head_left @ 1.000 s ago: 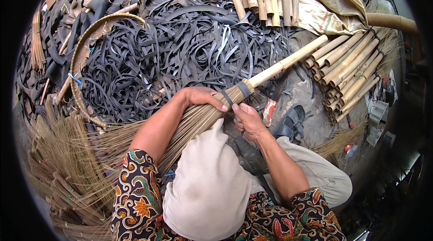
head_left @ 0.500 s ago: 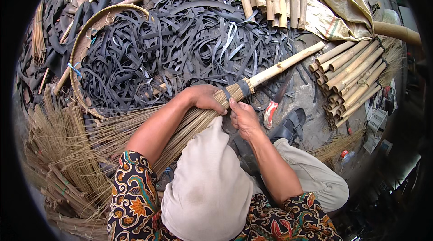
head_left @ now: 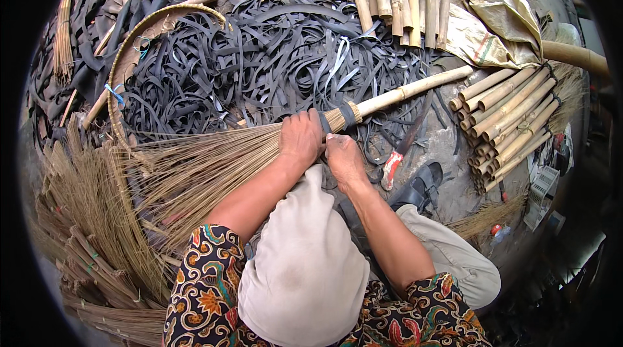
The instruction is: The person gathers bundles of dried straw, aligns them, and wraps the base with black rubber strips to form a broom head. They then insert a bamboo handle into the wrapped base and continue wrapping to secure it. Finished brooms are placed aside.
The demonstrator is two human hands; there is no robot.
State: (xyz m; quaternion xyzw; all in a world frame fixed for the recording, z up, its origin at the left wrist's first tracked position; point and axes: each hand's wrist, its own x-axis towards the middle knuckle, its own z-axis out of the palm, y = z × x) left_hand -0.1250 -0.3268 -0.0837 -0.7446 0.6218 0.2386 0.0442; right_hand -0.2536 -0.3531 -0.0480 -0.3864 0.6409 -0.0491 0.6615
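Broom (head_left: 256, 147) under left hand (head_left: 300, 138); right hand (head_left: 344, 158) pinches dark strip (head_left: 324, 122) beside it

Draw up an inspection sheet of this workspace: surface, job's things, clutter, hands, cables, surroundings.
Surface: grey floor, partly covered by heaped black strips.
Job's things: broom bristles, bamboo handle, dark band around the neck.
Clutter: knife with red-and-white handle, lying right of the hands.
Hands: left hand closed over the bristles; right hand closed beside it, its contents hidden.
Cables: nothing seen.
Surroundings: stacked bamboo poles right, bristle bundles left.
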